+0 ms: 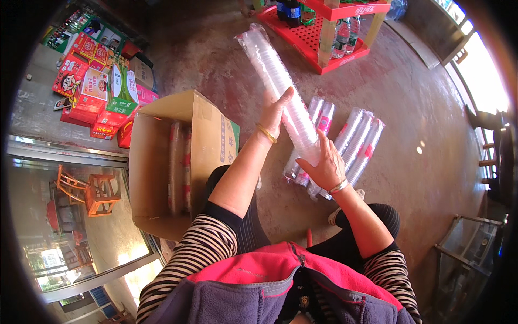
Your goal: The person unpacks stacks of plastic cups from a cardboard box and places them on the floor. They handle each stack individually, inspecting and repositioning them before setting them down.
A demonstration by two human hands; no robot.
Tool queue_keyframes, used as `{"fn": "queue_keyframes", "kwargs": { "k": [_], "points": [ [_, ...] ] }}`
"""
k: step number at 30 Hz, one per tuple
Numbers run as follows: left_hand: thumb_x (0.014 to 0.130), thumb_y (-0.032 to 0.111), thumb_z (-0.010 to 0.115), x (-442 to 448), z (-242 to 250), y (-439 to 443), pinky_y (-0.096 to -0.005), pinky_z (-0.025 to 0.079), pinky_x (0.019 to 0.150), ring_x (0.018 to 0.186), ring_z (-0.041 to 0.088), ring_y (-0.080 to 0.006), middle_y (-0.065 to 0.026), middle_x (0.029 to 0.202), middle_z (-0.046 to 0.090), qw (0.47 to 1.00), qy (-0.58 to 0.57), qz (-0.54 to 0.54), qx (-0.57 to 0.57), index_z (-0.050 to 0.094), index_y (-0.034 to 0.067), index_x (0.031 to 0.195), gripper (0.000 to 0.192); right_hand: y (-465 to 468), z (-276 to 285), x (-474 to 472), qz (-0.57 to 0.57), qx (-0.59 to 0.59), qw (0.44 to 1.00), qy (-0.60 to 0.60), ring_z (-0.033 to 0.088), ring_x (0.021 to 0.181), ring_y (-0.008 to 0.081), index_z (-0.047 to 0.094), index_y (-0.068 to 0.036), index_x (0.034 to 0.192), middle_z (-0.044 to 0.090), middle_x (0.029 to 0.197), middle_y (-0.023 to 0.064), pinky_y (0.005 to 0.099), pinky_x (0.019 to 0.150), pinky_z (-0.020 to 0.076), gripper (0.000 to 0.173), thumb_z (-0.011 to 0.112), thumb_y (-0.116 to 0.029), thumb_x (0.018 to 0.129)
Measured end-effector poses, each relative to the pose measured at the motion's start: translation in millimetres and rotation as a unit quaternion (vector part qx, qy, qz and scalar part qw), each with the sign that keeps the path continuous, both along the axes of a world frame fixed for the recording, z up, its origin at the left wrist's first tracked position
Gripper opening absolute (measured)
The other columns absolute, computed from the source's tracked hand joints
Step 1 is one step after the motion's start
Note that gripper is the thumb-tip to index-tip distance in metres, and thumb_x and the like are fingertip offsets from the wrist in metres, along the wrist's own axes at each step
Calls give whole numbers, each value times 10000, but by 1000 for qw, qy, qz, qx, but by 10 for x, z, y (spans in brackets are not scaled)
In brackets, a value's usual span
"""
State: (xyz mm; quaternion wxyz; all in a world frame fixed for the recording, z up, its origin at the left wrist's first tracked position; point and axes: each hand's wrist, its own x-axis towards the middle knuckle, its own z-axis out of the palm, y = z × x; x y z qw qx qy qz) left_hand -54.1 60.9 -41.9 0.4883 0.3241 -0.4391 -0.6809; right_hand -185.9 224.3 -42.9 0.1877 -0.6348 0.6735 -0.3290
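Note:
A long clear plastic sleeve of stacked plastic cups (pixel 279 81) slants across the middle of the view, above the floor. My left hand (pixel 275 111) grips it around its middle, thumb on top. My right hand (pixel 327 164) is at its lower end, fingers spread along the side; part of that hand's contact is hidden. Several more wrapped sleeves of cups (pixel 360 141) lie side by side on the floor beyond and beside my right hand. To the left stands an open cardboard box (pixel 210 137), with wrapped sleeves of cups (pixel 176 170) upright or leaning inside.
A red plastic display rack (pixel 299 44) with bottles stands ahead. Colourful cartons (pixel 91 97) are piled at the left, above a glass-panelled door or window (pixel 81 162). A metal-framed stand (pixel 469 243) is at the lower right. My knees flank the floor before me.

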Motion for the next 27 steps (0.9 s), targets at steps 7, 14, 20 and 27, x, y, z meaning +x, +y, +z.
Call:
{"fn": "queue_keyframes", "kwargs": {
  "k": [7, 14, 20, 27],
  "points": [
    [876, 385, 619, 203, 110, -195, -420, 503, 851, 889, 626, -279, -146, 954, 642, 981, 149, -45, 118, 550, 6, 1116, 454, -11, -259, -222, 74, 139, 925, -345, 564, 1097, 248, 339, -22, 1412, 577, 1182, 179, 379, 911, 470, 683, 636, -356, 896],
    [870, 447, 551, 420, 111, -317, -420, 510, 866, 904, 641, -278, -168, 976, 653, 964, 239, -12, 120, 569, -13, 1106, 517, 92, -45, -172, 133, 246, 685, -673, 563, 1054, 226, 274, -77, 1456, 513, 1269, 103, 416, 795, 538, 604, 556, -236, 946],
    [846, 463, 628, 353, 189, -270, -415, 524, 811, 872, 631, -260, -136, 956, 629, 944, 289, -101, 122, 540, 21, 1128, 532, 96, -50, -89, 81, 205, 795, -565, 624, 958, 186, 396, -33, 1380, 600, 1147, 93, 315, 702, 543, 567, 603, -241, 896],
    [806, 442, 716, 268, 38, -256, -391, 512, 815, 878, 611, -212, -82, 946, 604, 966, 218, -21, 140, 526, 65, 1111, 520, 19, 77, -140, 60, 61, 943, -322, 595, 969, 170, 471, 23, 1281, 623, 1075, 105, 309, 819, 490, 578, 719, -149, 788]
  ]
}}
